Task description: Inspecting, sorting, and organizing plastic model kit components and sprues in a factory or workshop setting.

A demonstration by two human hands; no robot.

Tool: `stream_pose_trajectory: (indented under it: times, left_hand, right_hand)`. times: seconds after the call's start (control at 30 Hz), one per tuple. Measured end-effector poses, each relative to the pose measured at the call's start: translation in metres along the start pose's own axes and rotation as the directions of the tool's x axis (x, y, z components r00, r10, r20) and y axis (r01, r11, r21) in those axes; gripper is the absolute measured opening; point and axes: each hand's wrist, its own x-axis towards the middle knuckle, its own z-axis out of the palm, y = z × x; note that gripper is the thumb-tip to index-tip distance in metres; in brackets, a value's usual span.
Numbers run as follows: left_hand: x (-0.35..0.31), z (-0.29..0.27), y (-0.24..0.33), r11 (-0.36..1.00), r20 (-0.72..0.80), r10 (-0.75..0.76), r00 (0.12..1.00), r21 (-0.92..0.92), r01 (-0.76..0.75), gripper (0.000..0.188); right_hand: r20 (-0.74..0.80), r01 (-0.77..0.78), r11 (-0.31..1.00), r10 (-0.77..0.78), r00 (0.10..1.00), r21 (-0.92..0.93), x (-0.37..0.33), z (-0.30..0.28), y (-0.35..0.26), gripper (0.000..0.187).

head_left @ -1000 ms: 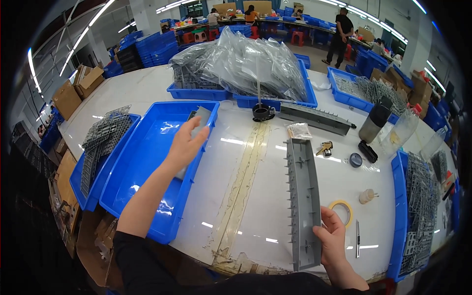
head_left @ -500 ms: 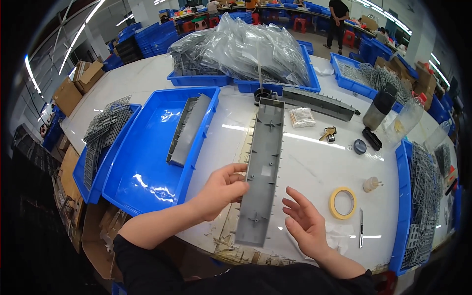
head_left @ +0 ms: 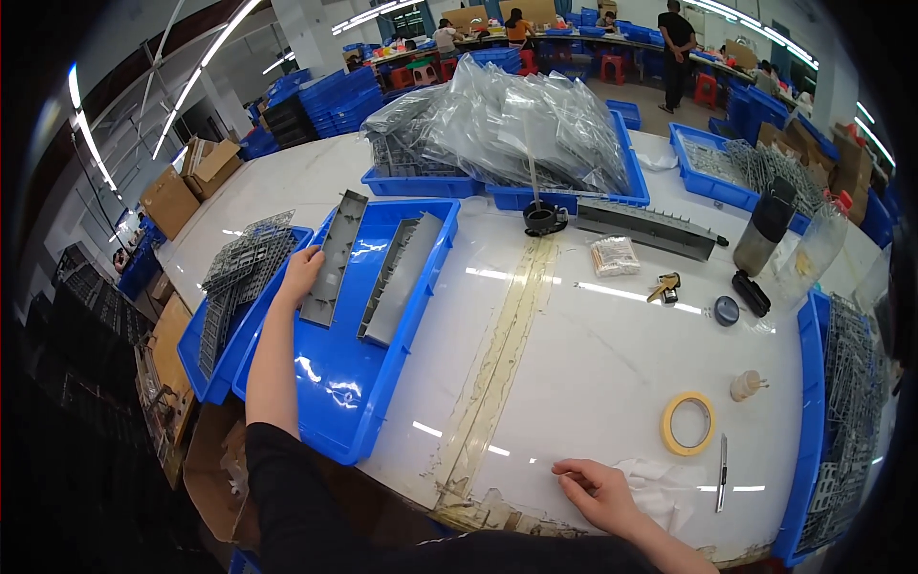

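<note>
My left hand [head_left: 304, 272] reaches over the large blue bin [head_left: 335, 402], closed on the left edge of a long grey plastic channel [head_left: 335, 263]. That channel slants inside the bin's left side; whether it touches the bottom I cannot tell. Beside it to the right, apart, lies another grey plastic channel [head_left: 402, 282]. My right hand [head_left: 595, 493] rests low over the table's near edge with fingers loosely bent and apart, holding nothing. Close to its right is a crumpled white tissue [head_left: 660, 488].
Yellow tape roll [head_left: 688, 424], utility knife [head_left: 722, 474], small bottle [head_left: 748, 386] and keys [head_left: 664, 287] lie to the right. A grey strip [head_left: 650, 228] lies at the back by blue bins of bagged parts [head_left: 516, 134]. Bins of grey grid parts [head_left: 841, 411] flank both sides.
The long grey channel has gone from the table's middle, leftward into the large blue bin, with my left hand. My right hand stays near the front edge. The view has shifted left.
</note>
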Motion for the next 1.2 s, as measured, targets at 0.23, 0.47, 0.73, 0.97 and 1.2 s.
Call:
stream_pose_trajectory:
  times: [0.23, 0.47, 0.73, 0.97, 1.2]
  left_hand:
    - [0.016, 0.059, -0.027, 0.962, 0.128, -0.122, 0.984, -0.230, 0.149, 0.046]
    - [0.018, 0.062, -0.058, 0.961, 0.168, -0.119, 0.979, -0.226, 0.156, 0.033]
    - [0.019, 0.030, -0.079, 0.991, -0.425, -0.098, 0.900, -0.126, 0.049, 0.032]
    - [-0.045, -0.100, -0.181, 0.939, -0.888, -0.188, 0.419, -0.037, 0.343, 0.026]
    - [-0.131, -0.156, -0.230, 0.593, -0.887, -0.298, 0.353, 0.118, 0.797, 0.031]
  right_hand:
    - [-0.059, 0.025, 1.000, -0.026, 0.998, -0.006, 0.003, -0.007, 0.019, 0.022]
    - [-0.085, -0.054, 0.995, 0.061, 0.994, 0.080, 0.009, 0.019, 0.014, 0.018]
    - [-0.127, -0.205, 0.962, 0.230, 0.965, 0.182, 0.002, 0.021, 0.035, 0.029]
    - [-0.179, -0.217, 0.958, 0.251, 0.951, 0.190, 0.005, 0.020, 0.033, 0.028]
    - [-0.229, -0.239, 0.962, 0.264, 0.937, 0.130, 0.006, 0.022, 0.038, 0.027]
